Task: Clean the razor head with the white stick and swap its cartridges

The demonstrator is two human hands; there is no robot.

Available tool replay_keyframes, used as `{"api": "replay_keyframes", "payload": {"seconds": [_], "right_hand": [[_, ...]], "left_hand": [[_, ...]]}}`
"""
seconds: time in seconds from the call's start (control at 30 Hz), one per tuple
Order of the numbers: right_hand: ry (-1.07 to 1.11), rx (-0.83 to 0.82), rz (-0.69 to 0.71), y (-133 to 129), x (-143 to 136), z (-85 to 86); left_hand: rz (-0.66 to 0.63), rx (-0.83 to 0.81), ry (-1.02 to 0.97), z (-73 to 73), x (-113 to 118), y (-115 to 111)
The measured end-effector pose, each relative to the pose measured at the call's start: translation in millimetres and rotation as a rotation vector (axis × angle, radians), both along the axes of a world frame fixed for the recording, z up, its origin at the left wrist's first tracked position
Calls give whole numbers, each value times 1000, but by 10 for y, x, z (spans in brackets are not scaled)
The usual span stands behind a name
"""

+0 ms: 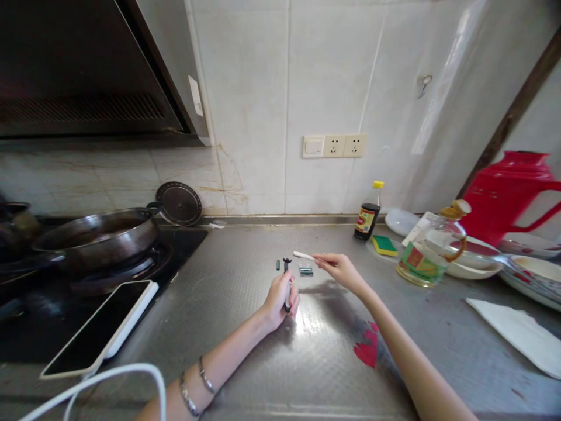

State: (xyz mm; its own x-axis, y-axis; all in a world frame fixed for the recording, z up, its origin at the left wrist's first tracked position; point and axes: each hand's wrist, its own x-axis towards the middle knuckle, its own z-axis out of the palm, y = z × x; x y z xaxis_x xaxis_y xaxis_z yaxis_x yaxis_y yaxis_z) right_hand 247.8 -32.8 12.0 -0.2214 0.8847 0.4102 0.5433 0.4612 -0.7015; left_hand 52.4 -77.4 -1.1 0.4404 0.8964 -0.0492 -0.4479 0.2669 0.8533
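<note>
While the left hand (pixel 280 297) is closed around a razor handle (pixel 287 286), holding it upright with its black forked head uppermost, the right hand (pixel 339 268) pinches the near end of a slim white stick (pixel 303 255) between thumb and fingers. The stick points left, its free end close to the forked head, with a visible gap between them. On the embossed metal countertop (pixel 236 351), a small green-and-black razor cartridge (pixel 277 265) lies just left of the forked head, and a wider razor cartridge (pixel 305 271) lies to its right, below the white stick.

2 silver bracelets (pixel 196 386) circle the left forearm. Right of the hands, a red patch (pixel 367 346) marks the countertop. Farther right stand a soy sauce bottle (pixel 367 214) with a yellow cap, a green-and-yellow sponge (pixel 384 245), and a glass jug (pixel 423 257) with a green label. A red thermos jug (pixel 504 196) rises behind several bowls (pixel 473 270), and a white paper sheet (pixel 517 333) lies in front of them.

At left, a smartphone (pixel 99 327) rests screen up by the cooktop (pixel 26 336), where a steel pan (pixel 105 237) sits beneath the range hood (pixel 87 70). On the tiled wall are a light switch (pixel 313 146) and 2 sockets (pixel 345 145).
</note>
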Motion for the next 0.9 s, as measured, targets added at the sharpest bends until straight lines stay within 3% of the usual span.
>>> {"api": "replay_keyframes", "payload": {"seconds": [0.23,0.53,0.67,0.8,0.9], "right_hand": [[106,-24,48,-171,-56,267],[-105,165,86,-516,-209,637],[-258,216,132,-667,-249,736],[-299,204,207,-776,-228,786],[-269,222,147,-798,-210,777]], "left_hand": [[114,153,171,-22,-36,100],[57,372,314,-42,-109,105],[10,486,396,-49,-114,71],[13,492,399,-36,-102,50],[9,458,338,-20,-95,56]]}}
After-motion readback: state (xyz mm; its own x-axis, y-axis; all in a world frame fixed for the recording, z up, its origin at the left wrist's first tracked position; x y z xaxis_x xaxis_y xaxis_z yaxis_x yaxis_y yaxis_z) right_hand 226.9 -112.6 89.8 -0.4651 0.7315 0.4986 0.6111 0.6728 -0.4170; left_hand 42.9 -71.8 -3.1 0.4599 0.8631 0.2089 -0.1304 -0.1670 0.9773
